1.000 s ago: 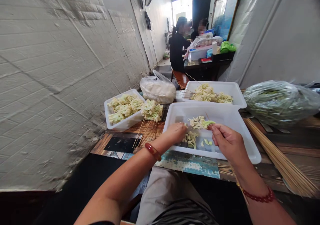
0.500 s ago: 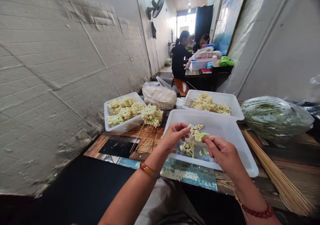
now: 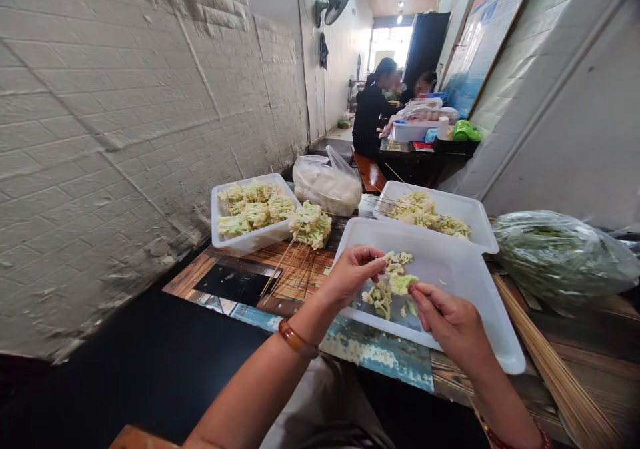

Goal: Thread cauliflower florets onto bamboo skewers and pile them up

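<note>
Over the near white tray [image 3: 465, 289], my right hand [image 3: 447, 312] pinches a pale green-white cauliflower floret [image 3: 401, 284] between thumb and fingertips. My left hand [image 3: 359, 272] is closed in a pinch, its fingertips on a small whitish cauliflower piece [image 3: 388, 258]. The two hands are a short way apart. Loose cauliflower florets [image 3: 379, 299] and small green scraps lie in the tray beneath them. Left of the tray, skewered cauliflower [image 3: 310, 224] rests with its sticks pointing toward me.
A left white tray [image 3: 255, 242] and a back white tray [image 3: 470, 212] hold cauliflower. Nearby are a knotted plastic bag [image 3: 327, 186], bagged greens [image 3: 565, 252] and a bundle of bamboo skewers [image 3: 555, 362]. A person in black [image 3: 370, 112] sits at a farther table; a brick-patterned wall stands left.
The view has shifted slightly, so the trays appear farther right. The floret in my right hand has turned and sits a little lower, slightly farther from my left fingertips.
</note>
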The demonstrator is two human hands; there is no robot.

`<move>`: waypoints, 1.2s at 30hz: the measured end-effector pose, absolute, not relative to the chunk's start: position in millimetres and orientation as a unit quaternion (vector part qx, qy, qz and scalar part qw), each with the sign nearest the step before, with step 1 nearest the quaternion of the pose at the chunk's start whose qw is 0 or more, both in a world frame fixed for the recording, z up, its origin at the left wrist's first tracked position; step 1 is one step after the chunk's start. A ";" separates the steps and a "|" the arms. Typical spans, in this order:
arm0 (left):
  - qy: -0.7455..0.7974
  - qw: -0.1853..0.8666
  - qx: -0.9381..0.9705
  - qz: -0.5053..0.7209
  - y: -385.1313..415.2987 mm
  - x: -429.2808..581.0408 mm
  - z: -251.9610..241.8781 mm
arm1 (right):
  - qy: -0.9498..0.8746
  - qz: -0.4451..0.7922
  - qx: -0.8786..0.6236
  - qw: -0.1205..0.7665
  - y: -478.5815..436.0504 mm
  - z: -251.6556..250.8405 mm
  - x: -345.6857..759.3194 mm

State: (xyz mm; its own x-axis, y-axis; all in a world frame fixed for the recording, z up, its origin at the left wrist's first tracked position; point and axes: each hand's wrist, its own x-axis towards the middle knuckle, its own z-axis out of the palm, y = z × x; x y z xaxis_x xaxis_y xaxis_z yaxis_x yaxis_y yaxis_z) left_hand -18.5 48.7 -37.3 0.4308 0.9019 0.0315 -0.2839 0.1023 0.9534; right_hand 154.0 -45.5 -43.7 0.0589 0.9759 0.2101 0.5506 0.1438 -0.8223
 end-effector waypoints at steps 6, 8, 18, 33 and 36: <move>0.300 0.672 0.508 0.447 49.5 -19.6 -38.1 | -0.627 0.297 -0.594 0.408 -49.0 -41.0 147.6; 0.299 0.671 0.509 0.448 49.7 -19.8 -38.7 | -0.639 0.298 -0.589 0.395 -48.2 -44.8 145.2; 0.307 0.675 0.505 0.442 48.3 -20.8 -38.6 | -0.634 0.308 -0.588 0.398 -44.7 -54.7 142.9; 0.325 0.656 0.502 0.461 45.3 -21.1 -33.1 | -0.598 0.289 -0.600 0.446 -49.1 -48.4 131.7; 0.321 0.657 0.502 0.462 45.3 -21.4 -32.8 | -0.603 0.292 -0.603 0.434 -49.2 -47.8 132.5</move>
State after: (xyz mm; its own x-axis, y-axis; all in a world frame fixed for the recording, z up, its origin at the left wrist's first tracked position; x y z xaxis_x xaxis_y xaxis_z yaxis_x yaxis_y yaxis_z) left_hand -21.4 45.3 -32.8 0.3665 0.9295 0.0420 -0.2854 0.0694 0.9559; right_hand 132.5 -49.2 -47.8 0.1023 0.9800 0.1704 0.4727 0.1028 -0.8752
